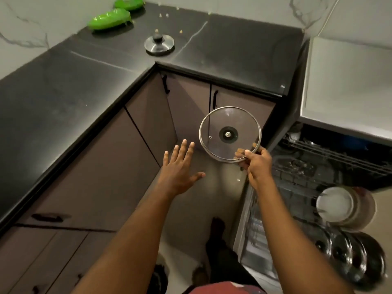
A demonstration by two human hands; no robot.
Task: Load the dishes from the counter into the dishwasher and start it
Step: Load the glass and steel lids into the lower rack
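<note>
Glass lid (pixel 230 134) pinched at lower rim by right grip (pixel 257 166), left grip (pixel 180 168) splayed beside it.

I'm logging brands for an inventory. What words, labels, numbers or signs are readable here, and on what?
None can be read.
The glass lid in the right hand, the steel lid on the counter and the green containers show no lettering.
A pale patch on the red garment is too blurred to read.

no text, label, brand, number or sign can be read. nothing legible is made out on the glass lid (pixel 230 122), on the counter (pixel 233 52) or on the dishwasher (pixel 305 172).
</note>
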